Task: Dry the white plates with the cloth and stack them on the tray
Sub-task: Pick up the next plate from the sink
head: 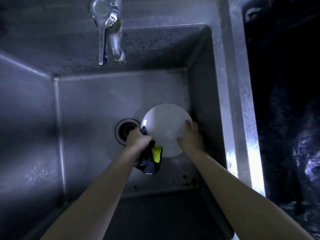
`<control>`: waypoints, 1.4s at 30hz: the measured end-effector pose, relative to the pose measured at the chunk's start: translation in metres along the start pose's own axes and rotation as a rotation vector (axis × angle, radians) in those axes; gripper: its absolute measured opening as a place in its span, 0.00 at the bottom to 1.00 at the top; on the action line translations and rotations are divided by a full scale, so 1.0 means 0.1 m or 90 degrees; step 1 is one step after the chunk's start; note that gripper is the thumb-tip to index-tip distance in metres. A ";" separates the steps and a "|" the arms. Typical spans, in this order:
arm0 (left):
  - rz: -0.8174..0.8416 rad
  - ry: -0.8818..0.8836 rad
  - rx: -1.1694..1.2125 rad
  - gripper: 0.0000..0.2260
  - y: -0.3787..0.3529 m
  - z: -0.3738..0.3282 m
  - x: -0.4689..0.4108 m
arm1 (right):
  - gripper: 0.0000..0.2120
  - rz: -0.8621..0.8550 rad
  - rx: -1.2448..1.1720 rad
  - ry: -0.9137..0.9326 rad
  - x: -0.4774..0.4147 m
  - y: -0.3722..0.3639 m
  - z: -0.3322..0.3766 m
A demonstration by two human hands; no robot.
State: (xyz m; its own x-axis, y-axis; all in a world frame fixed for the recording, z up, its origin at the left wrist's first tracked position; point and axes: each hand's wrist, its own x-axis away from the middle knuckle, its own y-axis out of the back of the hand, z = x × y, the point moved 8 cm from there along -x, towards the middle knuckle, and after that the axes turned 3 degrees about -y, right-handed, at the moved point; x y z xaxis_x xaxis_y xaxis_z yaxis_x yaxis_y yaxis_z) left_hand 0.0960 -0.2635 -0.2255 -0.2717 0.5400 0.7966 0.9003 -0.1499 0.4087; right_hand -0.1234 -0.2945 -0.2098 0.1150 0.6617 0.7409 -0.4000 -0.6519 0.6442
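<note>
Sink (86, 104): steel basin, dim light, seen from above; tap (110, 32) on the back wall, drain (125, 131) in the floor, partly hidden by the left hand. Left hand (138, 139): closed around a bunched cloth (152, 160), dark with a yellow patch, pressed to the lower left rim of the plate, its loose end hanging below; held so, probably, to wipe the edge. Plate (166, 129): white, one only, held above the sink floor and tilted, likely so drips fall into the basin. Right hand (191, 137): gripping the plate's right rim, fingers curled over its face, steadying it against the wiping. Tray: not in view. Whether the plate's face is dry cannot be told in this light.
</note>
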 end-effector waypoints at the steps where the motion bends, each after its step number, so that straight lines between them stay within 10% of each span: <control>1: -0.004 0.004 0.020 0.15 0.00 0.01 -0.01 | 0.35 -0.002 -0.007 0.000 0.00 0.01 0.00; 15: -0.028 0.023 0.192 0.17 0.16 0.18 0.09 | 0.35 -0.018 -0.031 0.016 0.07 0.19 0.10; 25: -0.117 -0.068 0.298 0.09 0.89 0.08 0.90 | 0.34 -0.136 -0.198 0.227 0.89 0.89 0.56; 36: -0.164 -0.226 0.408 0.02 1.81 -0.16 2.45 | 0.21 -0.020 -0.525 0.489 2.23 1.56 0.99; 42: -0.303 -0.309 0.532 0.06 2.48 -0.24 3.21 | 0.12 -0.020 -0.668 0.442 2.68 1.72 1.05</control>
State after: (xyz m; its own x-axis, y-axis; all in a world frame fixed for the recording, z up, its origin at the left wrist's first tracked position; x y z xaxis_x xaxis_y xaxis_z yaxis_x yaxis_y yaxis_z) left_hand 0.2237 -0.1477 0.1421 -0.6571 0.6921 0.2987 0.7350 0.6762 0.0500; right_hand -0.0658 -0.2686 0.1194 -0.2362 0.9345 0.2664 -0.9713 -0.2349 -0.0373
